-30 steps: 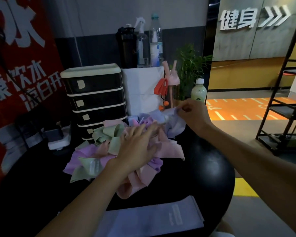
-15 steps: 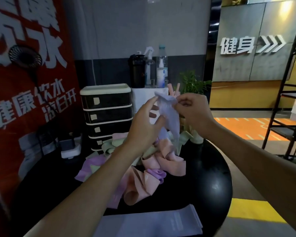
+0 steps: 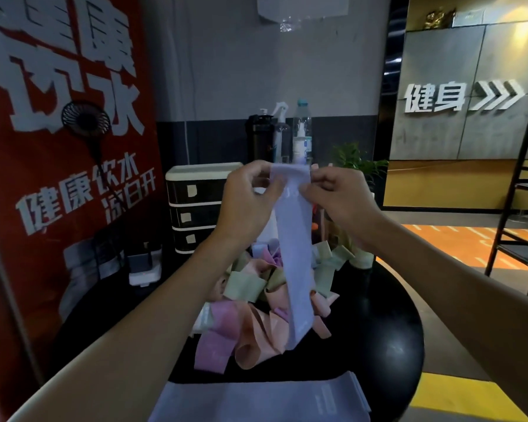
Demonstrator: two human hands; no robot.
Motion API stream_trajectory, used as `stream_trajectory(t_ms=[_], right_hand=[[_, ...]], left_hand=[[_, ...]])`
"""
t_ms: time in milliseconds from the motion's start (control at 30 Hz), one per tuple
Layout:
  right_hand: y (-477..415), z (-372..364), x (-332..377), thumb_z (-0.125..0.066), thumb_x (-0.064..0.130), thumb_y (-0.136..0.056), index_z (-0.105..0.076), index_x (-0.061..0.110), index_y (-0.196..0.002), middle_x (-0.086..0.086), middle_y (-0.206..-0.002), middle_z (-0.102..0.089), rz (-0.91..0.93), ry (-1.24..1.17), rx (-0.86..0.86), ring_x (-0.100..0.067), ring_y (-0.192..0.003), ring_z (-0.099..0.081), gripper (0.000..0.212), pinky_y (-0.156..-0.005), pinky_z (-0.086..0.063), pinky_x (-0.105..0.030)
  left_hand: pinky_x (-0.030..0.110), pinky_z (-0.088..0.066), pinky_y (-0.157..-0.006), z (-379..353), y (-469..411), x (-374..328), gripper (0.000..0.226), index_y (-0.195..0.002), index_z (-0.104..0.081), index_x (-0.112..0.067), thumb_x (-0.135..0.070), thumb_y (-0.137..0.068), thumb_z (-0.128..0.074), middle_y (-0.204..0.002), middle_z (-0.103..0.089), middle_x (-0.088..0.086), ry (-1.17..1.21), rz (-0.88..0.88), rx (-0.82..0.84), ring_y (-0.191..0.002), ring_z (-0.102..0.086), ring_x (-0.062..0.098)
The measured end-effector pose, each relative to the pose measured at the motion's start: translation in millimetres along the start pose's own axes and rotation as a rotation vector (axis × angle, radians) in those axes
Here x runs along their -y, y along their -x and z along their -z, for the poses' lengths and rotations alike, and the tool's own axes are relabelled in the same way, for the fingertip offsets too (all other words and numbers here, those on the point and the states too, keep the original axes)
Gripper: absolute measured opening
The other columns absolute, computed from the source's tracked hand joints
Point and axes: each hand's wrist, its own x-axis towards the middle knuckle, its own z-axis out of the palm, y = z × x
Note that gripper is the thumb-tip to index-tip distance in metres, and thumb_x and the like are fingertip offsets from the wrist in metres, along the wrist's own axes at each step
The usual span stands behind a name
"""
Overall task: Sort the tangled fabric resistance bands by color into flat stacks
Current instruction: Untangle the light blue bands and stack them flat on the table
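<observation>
I hold a pale lavender-blue band (image 3: 296, 257) up in front of me by its top edge. My left hand (image 3: 247, 199) pinches the top left corner and my right hand (image 3: 333, 193) pinches the top right. The band hangs straight down, its lower end above the tangled pile (image 3: 256, 306) of pink, green and purple bands on the round black table (image 3: 387, 336). A flat stack of the same lavender-blue bands (image 3: 256, 400) lies at the table's near edge.
A small drawer unit (image 3: 192, 205) stands behind the pile, with bottles (image 3: 299, 132) and a potted plant (image 3: 357, 162) beyond. A red banner (image 3: 58, 147) with a small fan fills the left. A black shelf rack (image 3: 525, 208) stands at the right.
My left hand left the pile and joined my right on the lavender-blue band. Both hands lifted it clear and spread its top edge, so it now hangs straight.
</observation>
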Motion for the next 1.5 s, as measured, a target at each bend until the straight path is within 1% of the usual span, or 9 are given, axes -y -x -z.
stream_trajectory(t_ms=[200, 333, 467, 600, 733, 1033, 1133, 1367, 1500], right_hand=[[4.8, -14.5, -2.6, -0.069, 0.020, -0.088, -0.071, 0.018, -0.101, -0.007, -0.085, -0.076, -0.080, -0.095, 0.093, -0.018, -0.090, -0.072, 0.013, -0.112, -0.034, -0.057], [13.6, -23.4, -2.0, -0.067, 0.008, -0.090, -0.068, -0.006, -0.098, -0.021, -0.092, -0.073, -0.101, -0.128, 0.111, -0.025, -0.080, -0.068, 0.016, -0.085, -0.055, -0.047], [15.5, -29.5, -2.4, -0.066, 0.010, -0.091, -0.067, -0.008, -0.095, -0.029, -0.089, -0.068, -0.108, -0.123, 0.117, -0.019, -0.067, -0.053, 0.018, -0.056, -0.044, -0.025], [17.9, -33.4, -1.9, -0.065, 0.011, -0.092, -0.069, 0.004, -0.101, -0.007, -0.086, -0.074, -0.138, -0.208, 0.162, -0.013, -0.077, -0.068, 0.013, -0.066, -0.054, -0.023], [22.8, -40.5, -6.6, -0.065, 0.006, -0.090, -0.069, 0.003, -0.100, -0.011, -0.098, -0.075, -0.166, -0.211, 0.205, -0.023, -0.092, -0.072, 0.010, -0.087, -0.058, -0.037], [36.2, -47.2, -4.6, -0.064, 0.005, -0.090, -0.061, 0.004, -0.116, -0.017, -0.099, -0.073, -0.342, -0.487, 0.308, -0.027, -0.081, -0.073, 0.026, -0.065, -0.059, -0.033], [44.2, -49.1, -10.3, -0.069, 0.005, -0.086, -0.055, 0.007, -0.124, -0.021, -0.105, -0.071, -0.389, -0.507, 0.403, -0.037, -0.093, -0.070, 0.041, -0.084, -0.057, -0.049], [63.5, -46.5, -22.2, -0.065, 0.000, -0.088, -0.056, 0.003, -0.125, -0.024, -0.112, -0.066, -0.466, -0.482, 0.466, -0.029, -0.094, -0.065, 0.038, -0.093, -0.051, -0.049], [76.5, -33.5, -31.0, -0.062, -0.002, -0.089, -0.058, 0.004, -0.122, -0.015, -0.100, -0.068, -0.477, -0.475, 0.525, -0.019, -0.083, -0.066, 0.034, -0.070, -0.056, -0.026]], left_hand=[[0.012, -0.043, -0.059, 6.3, -3.7, -6.6, 0.007, -0.087, -0.063, -0.010, -0.009, -0.092, -0.069, -0.077, -0.063, -0.003, 0.011, 0.036, -0.056, -0.063, -0.054, 0.000], [0.014, -0.047, -0.060, 9.1, -1.1, -4.9, 0.011, -0.093, -0.059, -0.015, -0.014, -0.092, -0.070, -0.084, -0.066, 0.007, 0.018, 0.085, -0.049, -0.070, -0.060, 0.009], [0.018, -0.054, -0.069, 17.5, 0.3, -3.4, 0.006, -0.093, -0.068, -0.020, -0.014, -0.093, -0.069, -0.088, -0.070, 0.000, 0.011, 0.134, -0.015, -0.076, -0.065, 0.003], [0.014, -0.051, -0.067, 22.6, -0.2, -6.4, 0.012, -0.086, -0.068, -0.022, -0.012, -0.092, -0.069, -0.083, -0.070, -0.005, 0.027, 0.159, -0.051, -0.073, -0.063, -0.003], [0.027, -0.058, -0.074, 28.1, 1.0, -3.4, 0.001, -0.092, -0.070, -0.014, -0.014, -0.092, -0.070, -0.091, -0.073, 0.008, 0.050, 0.224, -0.027, -0.080, -0.068, 0.011], [0.030, -0.057, -0.062, 42.9, 3.7, 3.0, 0.002, -0.092, -0.067, -0.011, -0.013, -0.093, -0.068, -0.089, -0.073, 0.016, 0.007, 0.273, -0.058, -0.071, -0.067, 0.015], [0.026, -0.057, -0.058, 50.5, 0.5, 5.6, 0.005, -0.095, -0.065, -0.006, -0.011, -0.094, -0.066, -0.084, -0.071, 0.011, 0.028, 0.280, -0.138, -0.070, -0.067, 0.012], [0.033, -0.057, -0.065, 72.1, 3.5, 18.6, 0.012, -0.084, -0.062, -0.018, -0.011, -0.094, -0.065, -0.086, -0.067, 0.008, 0.021, 0.313, -0.303, -0.076, -0.065, 0.016], [0.033, -0.056, -0.069, 85.8, 13.5, 28.0, 0.014, -0.084, -0.060, -0.020, -0.012, -0.096, -0.062, -0.088, -0.065, 0.004, 0.027, 0.362, -0.365, -0.078, -0.063, 0.012]])
